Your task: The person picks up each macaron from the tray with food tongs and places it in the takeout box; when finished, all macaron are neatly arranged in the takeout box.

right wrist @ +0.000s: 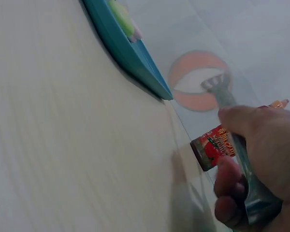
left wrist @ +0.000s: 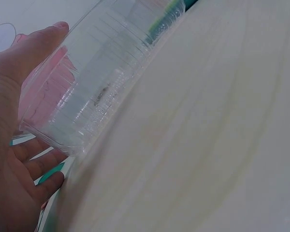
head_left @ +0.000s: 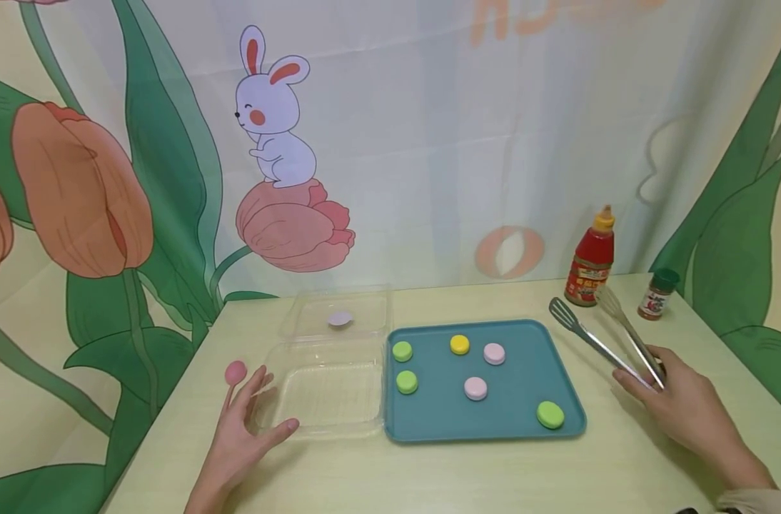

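My right hand [head_left: 686, 400] grips metal tongs [head_left: 605, 350] near the handle end, and their two slotted tips stand apart over the right of the table. My left hand [head_left: 239, 432] is at the left end of a clear plastic container [head_left: 329, 426], thumb and fingers spread about its corner; whether they touch it I cannot tell. The container's lid [head_left: 300, 314] lies folded back, with a pale lilac oval on it. On the teal tray [head_left: 442, 425] lie several macarons: a yellow one [head_left: 459, 344], pink ones [head_left: 475, 388] and green ones [head_left: 550, 415].
A red sauce bottle [head_left: 590, 264] with a yellow cap stands at the back right. Beside it is a small spice jar [head_left: 657, 294] with a green lid. A pink round-headed stick [head_left: 235, 372] lies by my left hand. A printed curtain [head_left: 416, 143] hangs behind the table.
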Tool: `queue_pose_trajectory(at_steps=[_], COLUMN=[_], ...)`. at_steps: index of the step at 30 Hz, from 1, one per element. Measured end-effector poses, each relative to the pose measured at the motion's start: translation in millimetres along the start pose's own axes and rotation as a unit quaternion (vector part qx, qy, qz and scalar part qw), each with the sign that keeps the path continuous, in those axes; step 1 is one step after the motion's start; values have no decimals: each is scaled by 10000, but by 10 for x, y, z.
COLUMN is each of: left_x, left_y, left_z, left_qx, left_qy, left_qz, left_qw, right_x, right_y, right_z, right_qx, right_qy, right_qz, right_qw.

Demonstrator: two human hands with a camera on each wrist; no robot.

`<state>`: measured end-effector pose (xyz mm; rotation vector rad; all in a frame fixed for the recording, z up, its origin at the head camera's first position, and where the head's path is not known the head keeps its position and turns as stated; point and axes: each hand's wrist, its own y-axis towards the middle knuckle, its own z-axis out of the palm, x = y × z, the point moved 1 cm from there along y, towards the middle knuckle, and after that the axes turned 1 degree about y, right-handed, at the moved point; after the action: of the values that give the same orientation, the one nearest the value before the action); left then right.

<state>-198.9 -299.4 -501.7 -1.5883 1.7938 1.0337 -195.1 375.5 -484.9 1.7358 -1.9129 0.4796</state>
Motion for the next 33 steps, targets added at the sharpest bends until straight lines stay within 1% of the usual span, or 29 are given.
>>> queue_pose_trajectory(at_steps=[4,12,15,22,26,33], left_x=[5,0,0,20,23,13], left_y=[-9,-3,7,19,8,2], left_z=[-9,-5,10,23,15,-11], left_qx=[-12,-24,-34,-28,-25,-15], left_qy=[38,-39,-21,-161,-132,-32], left_qz=[15,26,20,3,-70,-108], left_qw=[10000,10000,10000,9999,9999,9999], right_x=[56,180,228,356,398,444], right_y=[-22,-63,-65,-41,-17,50], right_z=[-8,4,14,100,165,258], right_qx=[129,114,278,641,880,1179], right_qy=[290,409,476,629,676,623], right_qz=[-260,-438,-452,-609,-620,-870], right_qw=[9992,9981,9975,9941,9919,9872])
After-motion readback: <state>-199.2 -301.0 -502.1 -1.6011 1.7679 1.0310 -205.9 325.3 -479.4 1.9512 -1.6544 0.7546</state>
